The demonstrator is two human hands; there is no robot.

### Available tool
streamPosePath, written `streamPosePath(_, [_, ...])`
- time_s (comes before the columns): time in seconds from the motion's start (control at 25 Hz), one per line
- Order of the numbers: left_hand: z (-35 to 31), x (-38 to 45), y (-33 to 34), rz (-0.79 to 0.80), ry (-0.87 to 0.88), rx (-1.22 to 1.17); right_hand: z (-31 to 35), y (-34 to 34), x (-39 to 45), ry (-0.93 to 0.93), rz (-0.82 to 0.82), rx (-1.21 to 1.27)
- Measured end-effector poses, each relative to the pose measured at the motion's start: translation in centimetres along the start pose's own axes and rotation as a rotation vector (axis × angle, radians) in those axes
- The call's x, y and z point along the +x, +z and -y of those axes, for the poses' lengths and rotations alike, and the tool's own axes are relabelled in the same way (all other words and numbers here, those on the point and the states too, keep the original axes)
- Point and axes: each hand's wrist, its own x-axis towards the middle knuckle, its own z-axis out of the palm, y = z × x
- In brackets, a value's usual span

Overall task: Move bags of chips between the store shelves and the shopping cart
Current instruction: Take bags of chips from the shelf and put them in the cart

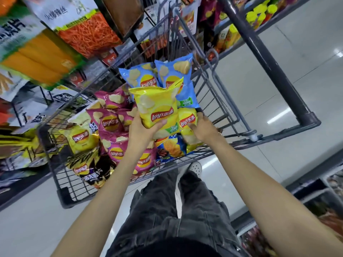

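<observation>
- Gripping one yellow Lay's bag (156,106) in our left hand (142,129), above the cart (222,101).
- Our right hand (203,127) clasps a second yellow Lay's bag (187,120).

Both hands (143,127) (203,129) extended, fingers curled

The shopping cart (219,101) is matt grey coated metal wire, the yellow chip bag (157,106) and the blue bags (172,75) at its 12 o'clock are glossy crinkled plastic film, the trousers (176,206) are matt grey cloth, and the floor (289,75) is smooth and reflective.
</observation>
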Motion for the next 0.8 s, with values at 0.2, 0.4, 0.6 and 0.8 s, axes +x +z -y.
streamPosePath(0.2, [0.3,2.1,-1.8,0.032,-0.017,0.022,0.8,1.1,1.5,0.124,0.01,-0.003])
streamPosePath(0.4, [0.7,5.3,-3.2,0.114,-0.008,-0.002,1.2,1.0,2.4,0.207,0.14,0.059])
streamPosePath(0.6, [-0.1,8.0,-3.6,0.183,0.053,0.035,-2.1,4.2,3.8,0.232,0.11,0.357])
streamPosePath(0.8, [-2.7,8.5,-3.6,0.216,0.135,0.003,2.0,0.4,-2.1,0.201,-0.116,0.349])
